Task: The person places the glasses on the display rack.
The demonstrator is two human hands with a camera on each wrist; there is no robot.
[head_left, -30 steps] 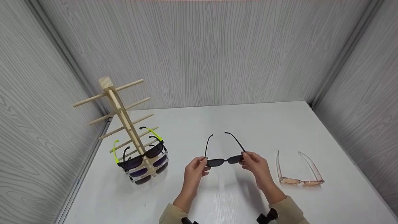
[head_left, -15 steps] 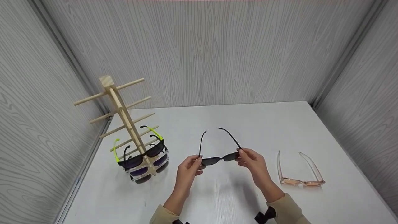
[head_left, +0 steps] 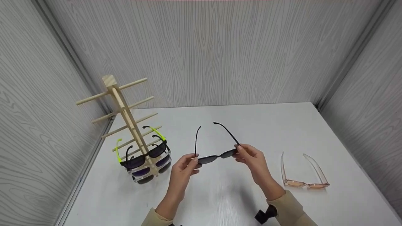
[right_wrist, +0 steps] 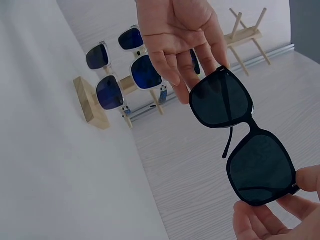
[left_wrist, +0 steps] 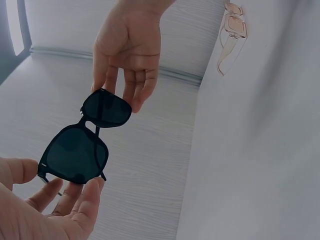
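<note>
Black sunglasses (head_left: 208, 159) with dark lenses are held up between both hands, arms unfolded and pointing away from the person. My left hand (head_left: 182, 171) pinches the left end of the frame between thumb and fingers. At the other end my right hand (head_left: 255, 161) grips the frame near its hinge, slightly higher, so the glasses tilt. Both wrist views show the dark lenses (left_wrist: 75, 152) from the front, with fingertips at the outer corners. To the left stands a wooden display rack (head_left: 125, 114) bearing several sunglasses, the uppermost pair (head_left: 135, 161) black with neon yellow arms.
Clear pinkish glasses with orange lenses (head_left: 306, 184) lie unfolded at the right of the white table (head_left: 251, 122). The rack's upper pegs (head_left: 133, 83) stick out bare on both sides. Grey wood-grain panels (head_left: 201, 53) enclose the table at back and sides.
Both hands have carried the black sunglasses leftward and a little up, nearer the rack. The glasses have tilted more, right end higher. The view has shifted slightly.
</note>
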